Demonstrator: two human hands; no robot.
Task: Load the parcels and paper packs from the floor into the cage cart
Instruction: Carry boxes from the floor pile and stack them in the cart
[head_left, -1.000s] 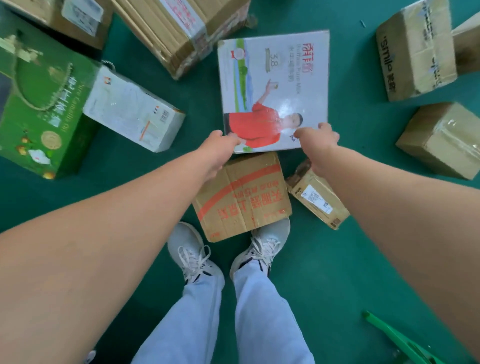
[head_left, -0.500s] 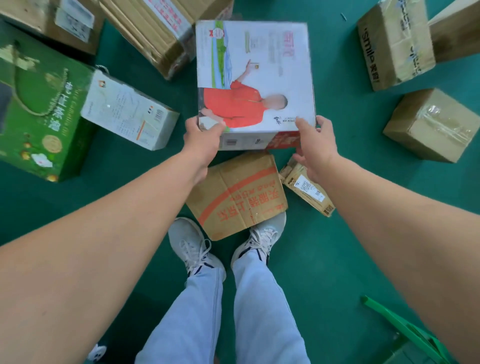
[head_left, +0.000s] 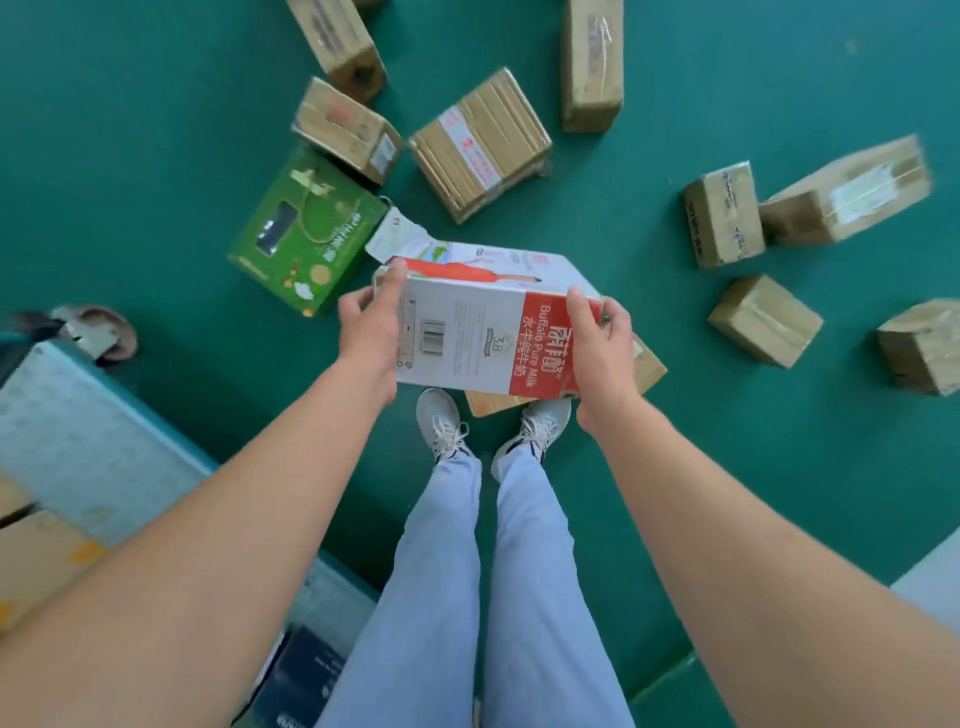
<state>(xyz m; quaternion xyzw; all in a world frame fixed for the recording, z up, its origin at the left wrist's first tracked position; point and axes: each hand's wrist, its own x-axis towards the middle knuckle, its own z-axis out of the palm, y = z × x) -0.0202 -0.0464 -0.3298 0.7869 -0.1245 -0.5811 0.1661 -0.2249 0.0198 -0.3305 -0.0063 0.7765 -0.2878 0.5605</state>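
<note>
Gripping the milk carton box (head_left: 483, 332) at its two ends, the left hand (head_left: 371, 325) and right hand (head_left: 597, 343) each curl fingers over an edge and hold it in the air above the shoes, clear of the green floor (head_left: 156, 130). That makes one item in transit, not yet loaded. Beneath it a flat cardboard parcel (head_left: 647, 369) lies by the feet, a green gift box (head_left: 306, 234) sits just to the left, and many brown parcels (head_left: 480, 143) lie scattered farther out. At the left edge, what looks like the cart (head_left: 88, 441) shows some stacked goods, so loading seems begun, with most floor items left.
</note>
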